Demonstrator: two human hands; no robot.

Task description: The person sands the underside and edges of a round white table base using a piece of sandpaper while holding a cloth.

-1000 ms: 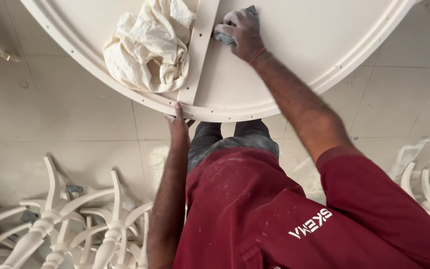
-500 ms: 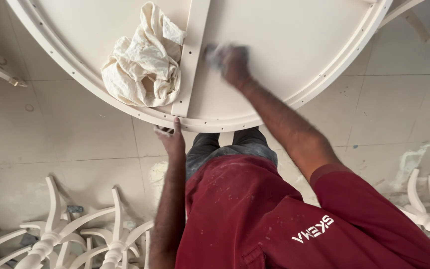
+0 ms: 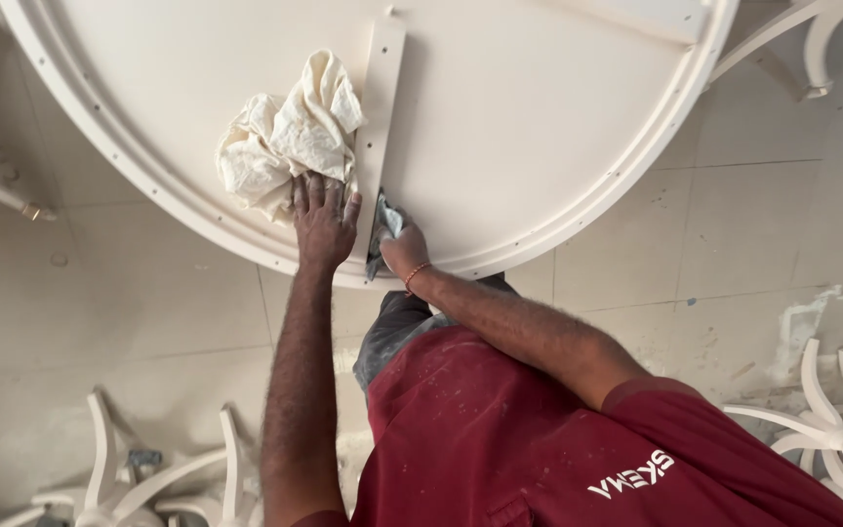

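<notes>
A cream round wooden tabletop (image 3: 539, 127) fills the upper frame, with a cream crumpled rag (image 3: 285, 137) upper left; a dark red paint-speckled shirt (image 3: 539, 439) sits lower right.

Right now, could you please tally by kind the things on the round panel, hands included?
Hands: 2, the left hand and the right hand
Cream rag: 1
Grey pad: 1
Wooden slat: 1
Total: 5
</notes>
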